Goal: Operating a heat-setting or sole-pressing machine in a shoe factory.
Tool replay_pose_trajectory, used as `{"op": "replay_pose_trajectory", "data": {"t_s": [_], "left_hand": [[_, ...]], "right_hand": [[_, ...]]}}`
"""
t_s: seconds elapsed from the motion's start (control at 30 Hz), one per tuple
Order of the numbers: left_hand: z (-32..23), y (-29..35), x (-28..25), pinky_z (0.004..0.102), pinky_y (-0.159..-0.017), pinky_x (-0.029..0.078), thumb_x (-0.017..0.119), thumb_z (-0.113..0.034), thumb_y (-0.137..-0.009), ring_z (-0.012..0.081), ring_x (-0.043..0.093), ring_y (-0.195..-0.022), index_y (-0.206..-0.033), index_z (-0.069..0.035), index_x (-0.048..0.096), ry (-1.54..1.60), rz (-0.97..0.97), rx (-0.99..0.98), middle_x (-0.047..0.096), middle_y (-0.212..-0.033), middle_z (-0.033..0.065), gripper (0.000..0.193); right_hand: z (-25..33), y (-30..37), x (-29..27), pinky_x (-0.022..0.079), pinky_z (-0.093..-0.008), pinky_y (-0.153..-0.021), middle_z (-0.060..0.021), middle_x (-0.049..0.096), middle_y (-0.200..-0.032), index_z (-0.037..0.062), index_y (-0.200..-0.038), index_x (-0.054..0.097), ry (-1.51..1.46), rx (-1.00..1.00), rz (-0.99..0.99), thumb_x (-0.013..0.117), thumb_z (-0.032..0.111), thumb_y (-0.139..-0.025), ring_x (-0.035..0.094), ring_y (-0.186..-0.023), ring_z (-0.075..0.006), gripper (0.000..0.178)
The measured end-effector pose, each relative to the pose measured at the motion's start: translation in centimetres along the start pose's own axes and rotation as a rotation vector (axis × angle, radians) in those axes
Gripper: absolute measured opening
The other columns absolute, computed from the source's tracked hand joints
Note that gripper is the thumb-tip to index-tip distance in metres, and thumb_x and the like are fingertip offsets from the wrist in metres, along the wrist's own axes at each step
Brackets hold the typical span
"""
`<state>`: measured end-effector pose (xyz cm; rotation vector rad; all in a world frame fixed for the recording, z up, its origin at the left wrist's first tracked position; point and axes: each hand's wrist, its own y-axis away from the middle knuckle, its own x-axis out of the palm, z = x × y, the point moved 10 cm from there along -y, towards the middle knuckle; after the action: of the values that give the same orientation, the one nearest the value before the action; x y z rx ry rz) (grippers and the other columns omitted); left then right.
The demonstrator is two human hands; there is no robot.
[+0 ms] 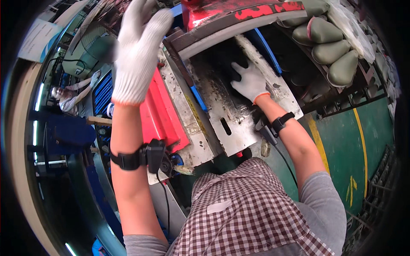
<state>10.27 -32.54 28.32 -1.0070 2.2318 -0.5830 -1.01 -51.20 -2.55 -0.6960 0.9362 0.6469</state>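
Note:
My left hand (139,55), in a white knit glove with an orange cuff edge, is raised at the upper left. Its fingers are apart and nothing shows in them; the fingertips run out of the picture. In a matching glove, my right hand (251,81) is stretched out over a worn, black-stained metal plate (239,138) of a machine, fingers spread. Whether its palm touches the plate I cannot tell. Beyond that hand lies a dark recess under the machine's red, chipped upper part (209,15). A black device (156,155) is strapped to my left wrist.
Several olive-green, foot-shaped forms (344,68) lie on a rack at the upper right, beside clear plastic film (354,32). Blue strips (268,51) edge the plate, and a red metal cover (158,113) stands left of it. Another person (70,98) works at far left.

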Motion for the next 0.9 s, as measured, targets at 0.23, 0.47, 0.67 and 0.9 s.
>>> {"op": "replay_pose_trajectory", "data": {"t_s": [0.23,0.47,0.67,0.9], "left_hand": [[0.1,-4.4,5.3,0.0405,-0.120,0.038,0.066,-0.041,-0.101,0.0371,0.050,-0.142,-0.154,0.006,0.041,-0.258,0.279,0.156,0.052,-0.150,0.0293,0.075],[0.8,-5.2,7.1,0.0438,-0.106,0.048,0.071,-0.031,-0.094,0.0417,0.061,-0.123,-0.138,0.001,0.054,-0.136,0.255,0.101,0.062,-0.130,0.0266,0.057],[0.6,-1.5,7.3,0.0458,-0.105,0.050,0.072,-0.029,-0.086,0.0370,0.064,-0.118,-0.130,-0.002,0.062,-0.377,0.119,0.125,0.068,-0.121,0.0198,0.052],[0.3,7.8,11.8,0.0497,-0.101,0.049,0.076,-0.008,-0.072,0.0405,0.064,-0.112,-0.121,-0.006,0.063,-0.321,0.046,0.397,0.066,-0.113,0.0160,0.051]], "right_hand": [[-0.5,2.0,2.5,0.056,-0.0506,-0.098,-0.0338,0.045,-0.150,0.0328,-0.155,0.052,0.109,-0.028,0.105,0.077,0.037,-0.077,0.061,-0.121,-0.0496,0.082],[-1.6,1.7,3.4,0.057,-0.0489,-0.099,-0.0303,0.040,-0.158,0.0379,-0.160,0.042,0.210,0.072,0.195,0.080,0.043,-0.080,0.061,-0.122,-0.0478,0.089],[-4.7,4.4,-0.7,0.044,-0.0456,-0.114,-0.0243,0.058,-0.145,0.0118,-0.144,0.062,-0.177,-0.055,0.042,0.076,0.031,-0.089,0.057,-0.131,-0.0420,0.060],[-17.4,23.5,-2.0,0.048,-0.0288,-0.071,-0.0007,0.060,-0.087,0.0022,-0.097,0.062,-0.577,0.532,-0.281,0.066,0.020,-0.102,0.057,-0.078,-0.0116,0.019]]}}
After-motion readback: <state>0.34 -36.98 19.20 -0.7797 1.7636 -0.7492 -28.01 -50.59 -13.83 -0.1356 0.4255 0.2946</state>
